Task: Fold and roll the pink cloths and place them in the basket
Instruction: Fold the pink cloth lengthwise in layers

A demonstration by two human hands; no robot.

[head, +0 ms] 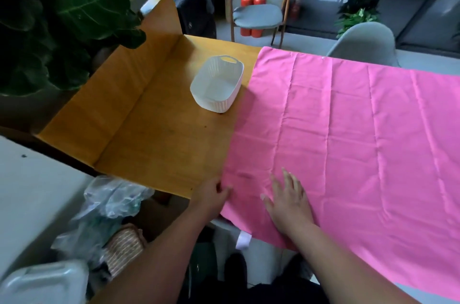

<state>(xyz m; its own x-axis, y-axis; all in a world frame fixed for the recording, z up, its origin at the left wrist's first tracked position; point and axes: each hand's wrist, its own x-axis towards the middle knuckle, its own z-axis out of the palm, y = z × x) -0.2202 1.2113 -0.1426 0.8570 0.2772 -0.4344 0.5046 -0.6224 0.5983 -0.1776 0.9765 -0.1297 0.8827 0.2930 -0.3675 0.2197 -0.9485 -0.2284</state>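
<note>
The left hand (215,193) pinches the cloth (348,134) at its near-left edge. The right hand (290,203) presses flat on it, fingers spread. The cloth lies spread over the tabletop (161,134), beside the empty basket (214,104). Its overhanging near edge could slip off and skew the fold.

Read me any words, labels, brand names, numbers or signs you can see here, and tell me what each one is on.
No text is readable in this view.
White tag at the near edge of the pink cloth: too blurred to show any print.
Fire extinguishers behind the chair: labels too small to read.
White basket: no marking shows.
</note>
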